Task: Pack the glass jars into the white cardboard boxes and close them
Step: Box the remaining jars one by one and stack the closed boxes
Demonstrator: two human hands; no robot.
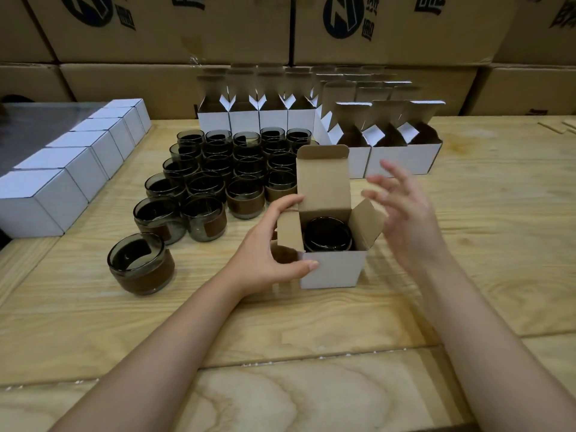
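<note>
A white cardboard box (332,269) stands open on the wooden table in front of me, its lid flap upright and its side flaps spread. A dark glass jar (327,233) sits inside it. My left hand (268,247) grips the box's left side, thumb on the front corner and fingers at the back flap. My right hand (402,210) hovers just right of the box with fingers spread, holding nothing. Several more smoky glass jars (218,173) with brown bands stand grouped to the left behind the box. One jar (140,263) stands apart near the front left.
A row of closed white boxes (78,163) runs along the left. Open empty white boxes (402,151) stand at the back centre and right. Large brown cartons (389,29) are stacked behind the wooden table (311,369).
</note>
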